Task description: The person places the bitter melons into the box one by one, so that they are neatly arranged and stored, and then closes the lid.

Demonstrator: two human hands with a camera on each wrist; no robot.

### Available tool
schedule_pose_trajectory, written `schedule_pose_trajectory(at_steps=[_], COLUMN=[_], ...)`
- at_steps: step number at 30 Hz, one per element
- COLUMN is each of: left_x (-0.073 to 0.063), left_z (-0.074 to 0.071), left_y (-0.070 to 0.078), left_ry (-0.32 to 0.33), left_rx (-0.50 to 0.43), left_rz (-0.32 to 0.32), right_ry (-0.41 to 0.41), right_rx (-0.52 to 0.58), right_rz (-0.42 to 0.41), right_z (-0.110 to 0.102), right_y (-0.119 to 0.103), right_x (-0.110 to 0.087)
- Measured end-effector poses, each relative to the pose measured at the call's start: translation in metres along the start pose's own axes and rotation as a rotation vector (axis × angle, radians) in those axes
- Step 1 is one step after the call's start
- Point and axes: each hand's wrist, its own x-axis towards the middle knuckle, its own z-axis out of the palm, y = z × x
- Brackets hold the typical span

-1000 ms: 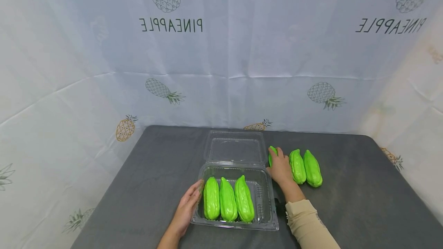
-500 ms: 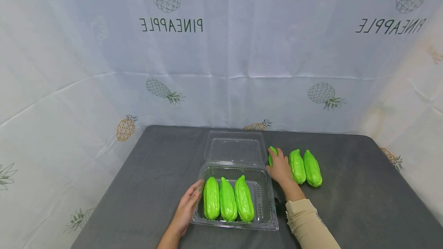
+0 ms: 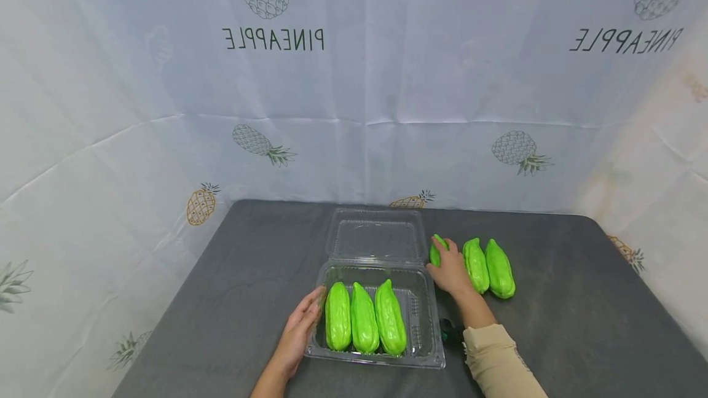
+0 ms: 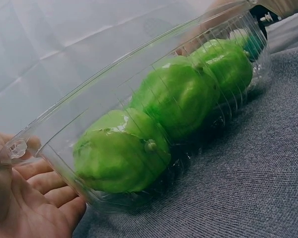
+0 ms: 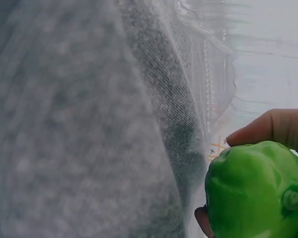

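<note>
A clear plastic clamshell box [image 3: 424, 349] stands on the table, lid folded back. Inside, three glossy green bitter melons [image 3: 364, 319] lie side by side, with a strip of bare base to their right. My left hand [image 3: 298, 330] rests against the box's left wall; in the left wrist view its extended fingers [image 4: 52, 188] touch the plastic below the rim. Right of the lid, my right hand [image 3: 450, 269] grips another bitter melon [image 5: 256, 191], thumb on one side and a fingertip showing on the other. Two more bitter melons [image 3: 499, 269] lie just right of that hand.
The lid [image 3: 378, 238] lies flat behind the box, close to the right hand. A dark grey cloth covers the table [image 3: 249, 263]. White pineapple-print curtains [image 3: 354, 78] hang behind and at both sides. A small dark object [image 3: 449, 329] shows beside the right forearm.
The right hand and the bitter melon in it have shifted slightly to the right. The left hand, the box and the other bitter melons look unmoved.
</note>
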Motion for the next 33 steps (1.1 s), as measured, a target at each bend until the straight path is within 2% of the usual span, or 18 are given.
schedule_pose_trajectory(at_steps=[15, 25, 33], left_x=[-0.001, -0.001, 0.000], left_z=[0.002, 0.003, 0.003], left_y=[0.002, 0.000, -0.002], left_ry=[0.001, 0.014, 0.018], left_rx=[0.010, 0.017, 0.014], left_rz=[0.011, -0.008, -0.002], right_ry=[-0.001, -0.001, -0.019], right_rx=[0.029, 0.092, 0.135], right_rz=[-0.040, -0.094, -0.081], right_z=[-0.018, -0.031, -0.037], right_y=[-0.010, -0.019, -0.028], right_x=[-0.007, -0.030, -0.048])
